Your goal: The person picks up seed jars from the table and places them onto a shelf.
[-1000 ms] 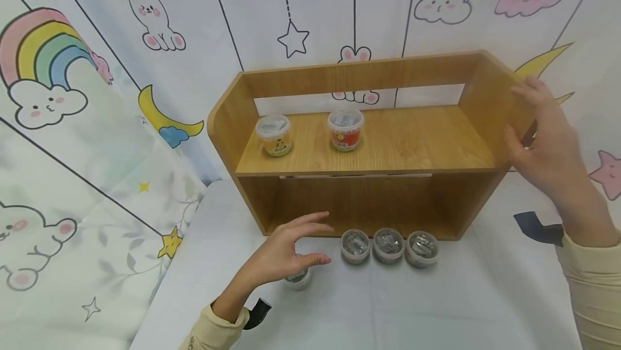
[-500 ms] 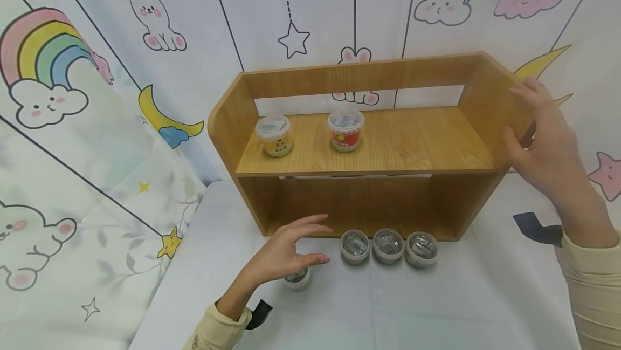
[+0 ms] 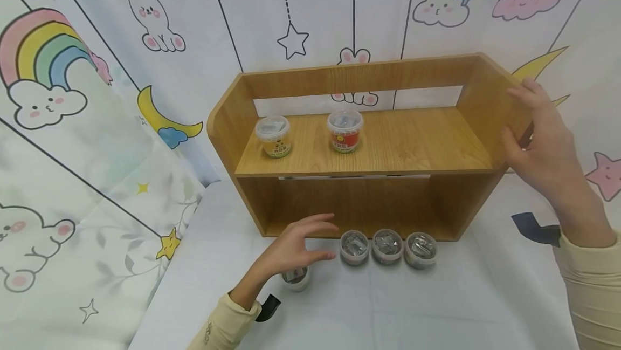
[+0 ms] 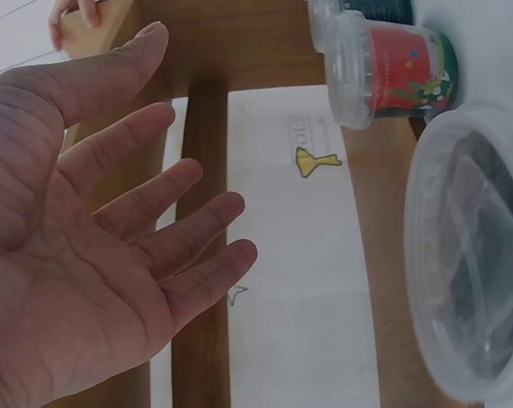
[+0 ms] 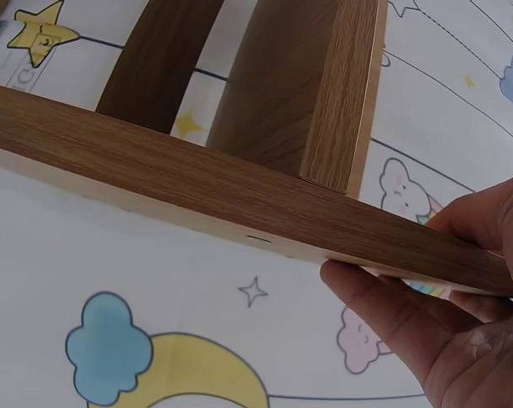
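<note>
A two-tier wooden shelf (image 3: pixel 412 139) stands on the table. My right hand (image 3: pixel 548 145) grips its right side panel; in the right wrist view the thumb and fingers lie on opposite faces of the panel (image 5: pixel 197 183). My left hand (image 3: pixel 291 250) hovers before the lower tier, fingers apart and holding nothing. Partly hidden below it is a lidded clear plastic cup (image 3: pixel 297 282). To its right, three similar cups stand in a row, the nearest being this cup (image 3: pixel 354 247). A large cup lid (image 4: pixel 477 272) and a red-labelled cup (image 4: pixel 401 68) show in the left wrist view.
On the upper tier stand a yellow-labelled cup (image 3: pixel 274 139) at the left and a red-labelled cup (image 3: pixel 345 134) near the middle. A white cloth (image 3: pixel 412 307) covers the table. Behind the shelf hangs a cartoon-printed curtain (image 3: pixel 194 15).
My left hand has shifted slightly to the right. My right hand stays on the side panel, and the cups and shelf have not moved.
</note>
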Demonstrator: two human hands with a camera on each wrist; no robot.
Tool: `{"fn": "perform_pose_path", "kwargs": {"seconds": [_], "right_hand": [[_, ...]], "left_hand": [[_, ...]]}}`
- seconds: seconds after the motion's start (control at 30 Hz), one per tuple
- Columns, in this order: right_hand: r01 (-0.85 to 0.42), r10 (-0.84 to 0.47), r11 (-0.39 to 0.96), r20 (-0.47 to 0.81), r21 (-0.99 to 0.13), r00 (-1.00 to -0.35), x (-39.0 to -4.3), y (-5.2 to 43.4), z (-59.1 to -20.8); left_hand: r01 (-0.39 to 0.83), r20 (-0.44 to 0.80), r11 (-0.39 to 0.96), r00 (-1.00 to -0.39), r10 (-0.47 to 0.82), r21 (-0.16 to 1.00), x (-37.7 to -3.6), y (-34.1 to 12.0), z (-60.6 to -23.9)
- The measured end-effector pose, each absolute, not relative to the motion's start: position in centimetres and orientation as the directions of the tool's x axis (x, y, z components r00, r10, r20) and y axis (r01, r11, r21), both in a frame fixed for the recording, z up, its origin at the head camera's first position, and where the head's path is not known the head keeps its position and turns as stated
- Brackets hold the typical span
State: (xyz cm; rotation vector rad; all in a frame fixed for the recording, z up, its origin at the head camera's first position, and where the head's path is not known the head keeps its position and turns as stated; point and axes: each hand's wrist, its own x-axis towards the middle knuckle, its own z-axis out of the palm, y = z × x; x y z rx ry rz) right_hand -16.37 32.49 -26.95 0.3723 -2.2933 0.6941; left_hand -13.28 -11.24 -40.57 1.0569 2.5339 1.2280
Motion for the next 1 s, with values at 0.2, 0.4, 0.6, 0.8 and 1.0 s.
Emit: {"fn": "perform_pose_path", "kwargs": {"seconds": [0.2, 0.4, 0.6, 0.8, 1.0], "right_hand": [[-0.447, -0.075, 0.822, 0.711, -0.352, -0.699, -16.2, 32.5, -27.0], [-0.439, -0.067, 0.820, 0.700, -0.367, -0.711, -16.2, 32.5, -26.9], [-0.434, -0.060, 0.811, 0.683, -0.392, -0.728, -16.2, 32.5, -26.9], [-0.442, -0.072, 0.815, 0.692, -0.374, -0.718, -16.3, 32.6, -27.0], [-0.451, -0.081, 0.818, 0.704, -0.357, -0.706, -16.4, 32.7, -27.1]], "left_hand": [[0.544, 0.164, 0.422, -0.733, 0.661, 0.725, -14.1, -10.2, -41.6], [0.566, 0.171, 0.441, -0.728, 0.664, 0.697, -14.6, -9.1, -42.7], [0.564, 0.165, 0.458, -0.734, 0.659, 0.687, -15.1, -8.6, -43.5], [0.538, 0.113, 0.480, -0.738, 0.665, 0.693, -15.5, -8.2, -44.1], [0.565, 0.115, 0.482, -0.720, 0.684, 0.669, -15.5, -7.6, -44.6]]}}
